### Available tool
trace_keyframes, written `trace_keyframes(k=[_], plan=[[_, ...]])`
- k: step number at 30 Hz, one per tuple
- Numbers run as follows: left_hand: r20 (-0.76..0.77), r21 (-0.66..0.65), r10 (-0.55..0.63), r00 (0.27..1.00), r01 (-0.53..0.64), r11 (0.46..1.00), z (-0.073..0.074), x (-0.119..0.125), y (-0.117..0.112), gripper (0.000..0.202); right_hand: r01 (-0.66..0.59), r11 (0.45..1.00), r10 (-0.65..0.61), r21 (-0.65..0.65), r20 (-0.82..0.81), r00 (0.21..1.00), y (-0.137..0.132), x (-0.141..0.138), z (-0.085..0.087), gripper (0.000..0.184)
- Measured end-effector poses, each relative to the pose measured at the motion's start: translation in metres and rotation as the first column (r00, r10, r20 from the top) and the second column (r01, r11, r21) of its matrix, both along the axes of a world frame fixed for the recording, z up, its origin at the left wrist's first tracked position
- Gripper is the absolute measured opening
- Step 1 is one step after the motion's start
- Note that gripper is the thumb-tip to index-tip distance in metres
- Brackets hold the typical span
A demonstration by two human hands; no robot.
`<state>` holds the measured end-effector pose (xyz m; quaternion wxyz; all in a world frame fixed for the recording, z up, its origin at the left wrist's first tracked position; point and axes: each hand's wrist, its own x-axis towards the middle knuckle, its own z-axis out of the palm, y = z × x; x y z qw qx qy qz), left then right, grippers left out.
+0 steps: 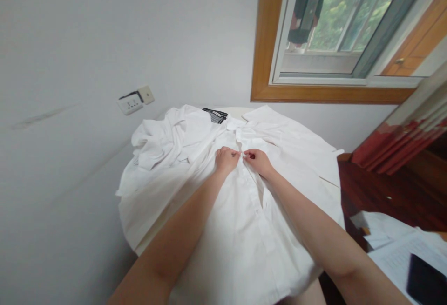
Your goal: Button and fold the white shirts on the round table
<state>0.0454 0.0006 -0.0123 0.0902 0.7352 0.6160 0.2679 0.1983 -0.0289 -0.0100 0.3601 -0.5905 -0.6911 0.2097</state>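
Note:
A white shirt (244, 230) lies spread over a small round table, collar away from me, its front placket running down the middle. My left hand (226, 159) is closed in a pinch on the left edge of the placket near the chest. My right hand (256, 160) pinches the facing edge, fingertips almost touching the left hand's. Both forearms reach in from the bottom of the view. Another crumpled white garment (164, 142) is bunched at the table's left side.
A dark striped item (215, 115) peeks out behind the collar. A wall socket (130, 104) sits on the grey wall at left. A wood-framed window (335, 39) is upper right. Papers (394, 254) and a dark phone (428, 286) lie at lower right on a dark wooden surface.

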Motion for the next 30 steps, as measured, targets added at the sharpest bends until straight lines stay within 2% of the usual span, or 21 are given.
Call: trace_keyframes(k=[3, 5, 8, 11, 17, 23, 30], plan=[[-0.011, -0.001, 0.017, 1.0, -0.017, 1.0, -0.001, 0.0, -0.001, 0.028, 0.004, 1.0, -0.004, -0.001, 0.006, 1.0, 0.0, 0.0, 0.0, 0.021], [-0.027, 0.007, 0.022, 0.999, -0.022, 1.0, -0.001, 0.001, 0.0, 0.028, -0.037, 0.999, 0.037, -0.01, -0.019, 0.999, 0.001, 0.001, -0.001, 0.019], [-0.064, 0.019, 0.016, 0.998, -0.015, 1.0, -0.002, 0.001, 0.0, 0.027, -0.159, 0.982, 0.137, -0.098, -0.196, 0.971, 0.003, 0.003, -0.003, 0.024], [-0.097, 0.027, -0.002, 0.995, 0.004, 1.0, -0.002, 0.0, 0.0, 0.029, -0.192, 0.966, 0.126, -0.173, -0.334, 0.934, 0.006, 0.002, -0.005, 0.023], [-0.118, 0.037, 0.003, 0.993, 0.001, 0.999, -0.003, 0.0, -0.001, 0.029, -0.001, 0.99, -0.021, -0.143, -0.154, 0.988, 0.003, -0.006, 0.0, 0.015], [-0.116, 0.039, -0.022, 0.993, 0.026, 0.999, -0.003, 0.0, 0.0, 0.036, 0.141, 0.989, -0.139, -0.046, 0.038, 0.99, -0.004, -0.014, 0.009, 0.014], [-0.039, 0.029, -0.02, 0.999, 0.021, 0.999, -0.006, -0.002, 0.0, 0.023, 0.139, 0.985, -0.141, -0.099, -0.015, 0.99, -0.001, -0.013, 0.008, 0.014]])
